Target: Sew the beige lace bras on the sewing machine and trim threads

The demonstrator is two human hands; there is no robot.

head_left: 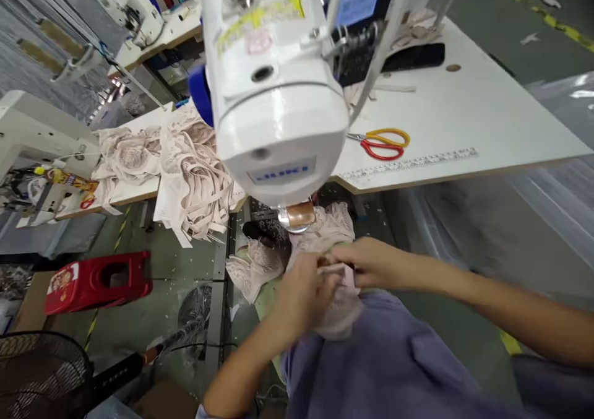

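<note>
**Shirt [399,369] nearest, lace [341,317] pinched below machine [278,109]**

Left hand [301,292] and right hand [371,264] meet, each closed on the lace, just near of the machine. Scissors [383,143] lie on the white table [464,116] at right. A garment pile [195,177] and red stool [93,283] sit left, over grey floor [176,270]. Blur smears the fingertips, and the machine hides its needle.

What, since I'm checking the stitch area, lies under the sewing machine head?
A copper-coloured metal part and pale lace fabric, pinched by the left hand and right hand. The needle is not visible; fabric covers whatever lies beneath.
</note>
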